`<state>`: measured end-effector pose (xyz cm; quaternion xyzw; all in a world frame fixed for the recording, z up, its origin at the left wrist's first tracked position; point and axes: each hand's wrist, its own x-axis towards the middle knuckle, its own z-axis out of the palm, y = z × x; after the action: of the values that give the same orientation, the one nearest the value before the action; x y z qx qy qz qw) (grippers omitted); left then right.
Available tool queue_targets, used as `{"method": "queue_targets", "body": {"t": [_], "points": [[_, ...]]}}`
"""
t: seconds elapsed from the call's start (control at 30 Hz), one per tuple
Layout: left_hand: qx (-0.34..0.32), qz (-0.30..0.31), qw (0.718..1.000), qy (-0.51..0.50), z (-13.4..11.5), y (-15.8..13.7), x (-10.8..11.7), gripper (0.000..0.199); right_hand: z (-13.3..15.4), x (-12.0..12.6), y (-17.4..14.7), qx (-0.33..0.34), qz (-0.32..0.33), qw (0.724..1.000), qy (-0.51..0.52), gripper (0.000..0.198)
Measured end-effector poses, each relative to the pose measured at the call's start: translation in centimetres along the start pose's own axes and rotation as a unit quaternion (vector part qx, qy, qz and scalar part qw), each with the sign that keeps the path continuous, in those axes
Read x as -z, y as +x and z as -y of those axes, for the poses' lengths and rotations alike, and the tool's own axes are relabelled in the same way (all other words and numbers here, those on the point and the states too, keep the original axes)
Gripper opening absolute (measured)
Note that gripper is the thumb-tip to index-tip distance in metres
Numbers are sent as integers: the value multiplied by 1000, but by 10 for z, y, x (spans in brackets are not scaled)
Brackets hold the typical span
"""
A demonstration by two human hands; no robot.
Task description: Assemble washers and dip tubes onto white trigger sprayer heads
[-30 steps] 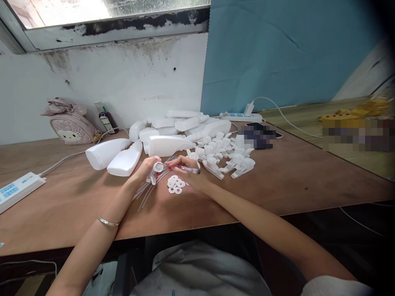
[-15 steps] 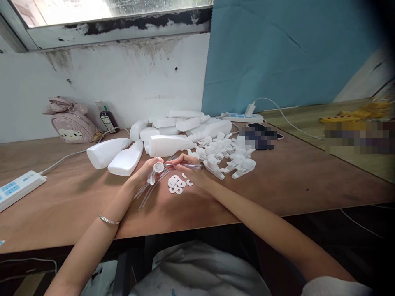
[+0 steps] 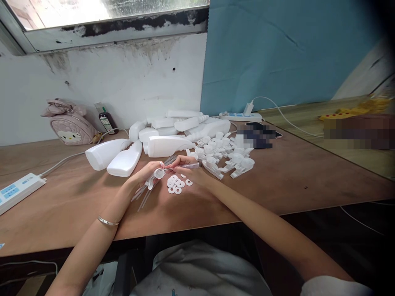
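Observation:
My left hand (image 3: pixel 147 172) is closed around a white trigger spray head (image 3: pixel 159 174), its round collar turned toward me. Between the fingers of my right hand (image 3: pixel 188 164) is a slim tool that looks like a small screwdriver (image 3: pixel 194 165), with a clear handle and thin metal shaft. Its shaft reaches left to the rim of the collar; whether the tip touches is too small to tell. Below my hands lies a group of flat white washers (image 3: pixel 175 185). Thin clear tubes (image 3: pixel 145 199) lie under my left hand.
White bottles (image 3: pixel 126 158) lie piled beyond my hands. Several more spray heads (image 3: pixel 237 159) are heaped to the right. A power strip (image 3: pixel 21 189) sits at the left, another power strip (image 3: pixel 240 117) at the back. A pink bag (image 3: pixel 72 127) and dark bottle (image 3: pixel 108 122) stand by the wall.
The spray head and the tool tip have shifted slightly, with both hands still together. A washer beside my right hand now shows more fully. The whole view has moved a little.

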<state>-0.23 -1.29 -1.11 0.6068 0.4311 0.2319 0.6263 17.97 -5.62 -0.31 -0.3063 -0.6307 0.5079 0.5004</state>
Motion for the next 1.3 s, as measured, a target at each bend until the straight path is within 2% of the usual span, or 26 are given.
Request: {"method": "queue_targets", "body": {"t": [0.2,0.4,0.5,0.67,0.9,1.0,1.13,1.3], "points": [[-9,20,1000,3,2,-1,-5,17,-1,0,2,-40,28,995,91,11],[-18,1,1000,-17,-3,-1,-6,17,-2,-1,1,-44,10,998,40,16],[-16,-7,1000,-24,-3,0,-5,17,-2,-2,0,-15,-10,1000,0,19],[-22,-14,999,-27,-2,0,-9,18,-8,-5,-1,18,-17,1000,-7,23],[2,-46,999,-10,-9,-4,-19,16,-11,-9,-9,48,-18,995,-87,19],[2,-66,998,-11,-10,-5,-20,15,-11,-10,-11,73,-23,987,-142,15],[-3,-77,997,0,-11,-5,-21,15,-13,-9,-10,146,-2,969,-201,11],[-6,-69,997,23,-11,-5,-22,15,-19,-8,-7,207,-3,949,-237,15]]}}
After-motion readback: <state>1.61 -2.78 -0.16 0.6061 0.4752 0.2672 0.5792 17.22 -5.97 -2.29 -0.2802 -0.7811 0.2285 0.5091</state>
